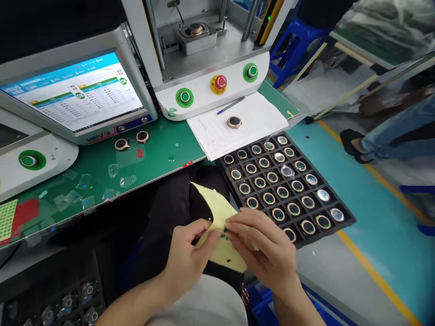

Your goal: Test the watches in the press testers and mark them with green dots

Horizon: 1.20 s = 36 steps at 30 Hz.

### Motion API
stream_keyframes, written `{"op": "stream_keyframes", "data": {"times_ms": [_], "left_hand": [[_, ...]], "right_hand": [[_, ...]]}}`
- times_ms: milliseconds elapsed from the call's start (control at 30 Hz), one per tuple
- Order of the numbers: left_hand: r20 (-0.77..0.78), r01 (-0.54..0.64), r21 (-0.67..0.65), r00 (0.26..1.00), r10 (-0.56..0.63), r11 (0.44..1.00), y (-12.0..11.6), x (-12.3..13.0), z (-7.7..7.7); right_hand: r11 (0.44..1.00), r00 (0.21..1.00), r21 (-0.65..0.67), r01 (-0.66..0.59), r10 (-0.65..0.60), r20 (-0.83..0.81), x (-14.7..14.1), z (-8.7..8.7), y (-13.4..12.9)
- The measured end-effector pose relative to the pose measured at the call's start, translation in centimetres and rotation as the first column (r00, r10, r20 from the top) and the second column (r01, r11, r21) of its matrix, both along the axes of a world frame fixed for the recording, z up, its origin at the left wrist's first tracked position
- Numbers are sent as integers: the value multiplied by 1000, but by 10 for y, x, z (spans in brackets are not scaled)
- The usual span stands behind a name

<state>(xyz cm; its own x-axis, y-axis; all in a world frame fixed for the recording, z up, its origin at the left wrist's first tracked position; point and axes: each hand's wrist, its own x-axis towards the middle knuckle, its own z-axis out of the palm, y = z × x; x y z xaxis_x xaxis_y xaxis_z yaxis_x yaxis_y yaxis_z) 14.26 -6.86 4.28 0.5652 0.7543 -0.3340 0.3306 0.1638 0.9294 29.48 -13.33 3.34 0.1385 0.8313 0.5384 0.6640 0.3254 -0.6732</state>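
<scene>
A yellow sticker sheet [227, 253] with a few small green dots is bent between my hands above my lap. My left hand [190, 251] pinches it from the left, thumb pressed near the dots. On the other side, my right hand [263, 244] has thumb and index finger closed at a green dot [224, 230] by the fold; whether the dot is off the sheet I cannot tell. Just beyond the right hand lies a black tray [234, 192] of round watch cases [272, 177], many bearing a green dot.
A press machine [212, 68] with green buttons and a red stop button stands ahead, beside a screen [78, 97]. Papers [251, 131] hold a pen and one watch case [234, 122]. Clear film scraps [128, 181] litter the green bench. Another person's leg [397, 122] is at right.
</scene>
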Motion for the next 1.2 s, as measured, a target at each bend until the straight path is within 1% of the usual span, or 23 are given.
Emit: {"op": "stream_keyframes", "data": {"times_ms": [67,167,267,367,533,667,733,767,800,833,867,900,933,1000,1067,1133,1200], "left_hand": [[7,36,99,999,-37,994,-1,-2,3],[12,42,236,999,-46,971,-3,-3,8],[-1,34,331,999,-36,943,-4,-3,10],[-9,46,376,999,-46,926,-3,-3,12],[-2,44,407,999,-48,912,-2,-2,14],[-14,54,424,998,-53,904,-2,-1,14],[-20,62,434,998,-60,899,-2,-1,14],[-24,65,439,998,-60,896,-1,-1,13],[-29,62,443,998,-55,894,0,-1,13],[-35,54,445,998,-43,894,2,-2,12],[-42,42,444,999,-27,895,3,-2,11],[-51,33,438,999,-12,899,4,-2,10],[-63,30,427,998,-3,904,6,-2,8],[-85,46,402,996,-13,914,7,-1,5],[-103,75,387,994,-38,919,9,0,1],[-125,72,372,992,-27,925,11,0,-3],[-154,39,346,988,15,937,14,1,-7]], "right_hand": [[1000,1000,-3,-13,13,-5,0,-2,-1],[1000,999,-19,-21,21,-25,-1,0,-6],[999,999,-22,30,-29,42,-6,6,-11],[998,988,-5,66,-65,137,-10,7,-15],[995,968,34,90,-95,230,-11,2,-18],[994,970,49,96,-105,221,-16,1,-23],[995,975,56,80,-90,201,-17,-3,-28],[994,980,64,84,-94,177,-14,-9,-28],[988,983,72,139,-146,111,-9,-18,-28],[968,970,64,241,-243,14,1,-30,-25],[932,930,42,360,-354,-96,14,-45,-19],[831,801,-39,555,-546,-246,33,-63,-12],[776,733,-131,617,-628,-263,55,-82,-4],[703,650,-276,655,-711,-270,108,-119,13],[617,541,-411,672,-787,-298,161,-150,23],[541,436,-526,656,-841,-321,200,-172,26],[486,349,-620,616,-874,-338,224,-190,25]]}}
